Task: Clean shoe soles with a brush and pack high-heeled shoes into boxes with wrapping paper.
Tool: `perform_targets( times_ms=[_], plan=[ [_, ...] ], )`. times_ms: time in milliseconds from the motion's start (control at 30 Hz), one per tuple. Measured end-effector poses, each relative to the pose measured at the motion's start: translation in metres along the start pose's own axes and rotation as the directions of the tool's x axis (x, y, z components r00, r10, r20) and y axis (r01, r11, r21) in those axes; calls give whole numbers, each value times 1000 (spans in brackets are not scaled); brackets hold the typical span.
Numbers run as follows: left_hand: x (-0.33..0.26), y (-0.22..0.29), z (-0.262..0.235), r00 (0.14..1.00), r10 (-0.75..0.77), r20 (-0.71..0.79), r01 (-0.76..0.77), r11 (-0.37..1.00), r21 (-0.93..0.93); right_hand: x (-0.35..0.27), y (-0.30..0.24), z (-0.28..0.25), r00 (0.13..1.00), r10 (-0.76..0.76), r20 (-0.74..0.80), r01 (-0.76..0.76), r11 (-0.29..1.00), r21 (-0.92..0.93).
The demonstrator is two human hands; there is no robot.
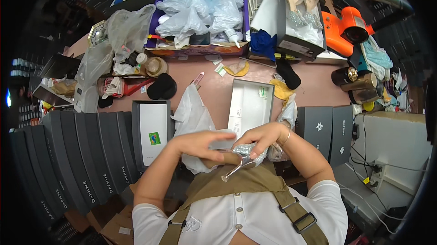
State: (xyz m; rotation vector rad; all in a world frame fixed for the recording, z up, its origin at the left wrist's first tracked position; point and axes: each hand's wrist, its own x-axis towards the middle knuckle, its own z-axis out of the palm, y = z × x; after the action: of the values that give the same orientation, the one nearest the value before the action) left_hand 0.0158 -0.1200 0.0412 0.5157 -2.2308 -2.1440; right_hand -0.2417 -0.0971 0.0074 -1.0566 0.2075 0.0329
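Close to my chest, both hands hold a glittery silver high-heeled shoe (243, 157), its thin heel pointing down toward me. My left hand (198, 144) grips the shoe's tan sole from the left. My right hand (263, 139) closes over the sparkly upper from above; a thin bangle circles that wrist. Just beyond my hands an open grey shoe box (249, 104) lies on the pink table (314, 88). A white plastic bag (193, 113) rests between that box and a grey box lid (152, 135).
A row of dark grey shoe boxes (77, 163) stands at my left; two more (327, 129) sit at right. At the back: a carton of white bags (200, 12), an open box with a silver pair (302, 3), an orange tool (348, 28), black insoles (161, 86).
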Motion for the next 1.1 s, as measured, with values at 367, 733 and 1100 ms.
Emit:
perform_targets(
  times_ms=[367, 733, 1100],
  plan=[
    [-3, -64, 10, 875, -269, -403, -251, 460, -851, 69, -26, -192, 321, 18, -947, -917, 255, -306],
    [-4, -53, 22, 697, -397, -597, -555, 227, -800, 34, -34, -120, 490, -365, -792, 310, 922, -233],
    [-11, -16, 64, 617, -314, -721, -538, 501, -678, 17, 2, 14, 498, -299, -814, 672, 726, 144]
  ],
)
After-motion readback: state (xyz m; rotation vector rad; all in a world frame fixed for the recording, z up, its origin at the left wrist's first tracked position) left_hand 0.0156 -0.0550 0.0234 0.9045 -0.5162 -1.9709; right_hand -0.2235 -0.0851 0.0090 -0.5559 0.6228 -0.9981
